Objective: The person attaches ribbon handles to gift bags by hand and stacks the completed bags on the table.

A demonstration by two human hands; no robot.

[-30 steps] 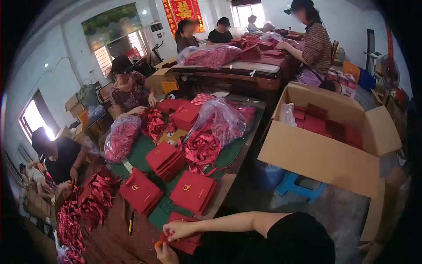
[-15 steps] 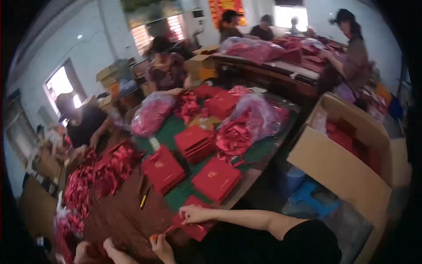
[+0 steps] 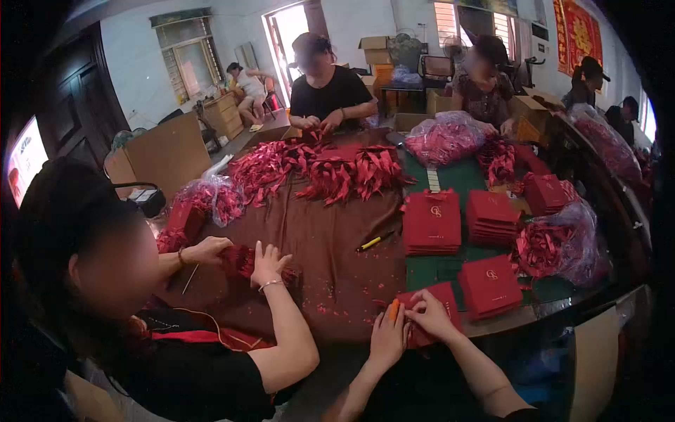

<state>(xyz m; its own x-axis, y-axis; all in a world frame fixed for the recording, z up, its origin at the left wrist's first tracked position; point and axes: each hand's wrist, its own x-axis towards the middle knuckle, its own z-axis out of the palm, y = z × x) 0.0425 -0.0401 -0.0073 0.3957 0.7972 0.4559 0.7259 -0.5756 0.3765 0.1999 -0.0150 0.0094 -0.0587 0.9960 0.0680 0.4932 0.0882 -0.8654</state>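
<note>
A flat red bag-like piece [image 3: 444,298] lies at the table's near edge, under my hands. My left hand [image 3: 388,342] is at its left side, fingers close together, with an orange finger cover [image 3: 394,309] on one finger. Over the bag's near part, my right hand [image 3: 434,318] has thumb and forefinger pinched together, close to the left fingertips. Whatever is between the fingers of either hand is too small to make out. Just beyond the right hand stands a stack of red bags with gold emblems [image 3: 490,287]; another stack [image 3: 432,221] stands farther off.
A yellow cutter knife [image 3: 375,241] lies on the brown cloth [image 3: 337,267]. Red ribbon heaps [image 3: 351,172] and a plastic bag of red ribbons [image 3: 562,243] lie around. A co-worker [image 3: 140,274] sits close on my left, hands on ribbons; others work across the table.
My view has swung left, bringing the near co-worker into sight. My hands have come closer together; the red strip seen between them earlier no longer shows clearly.
</note>
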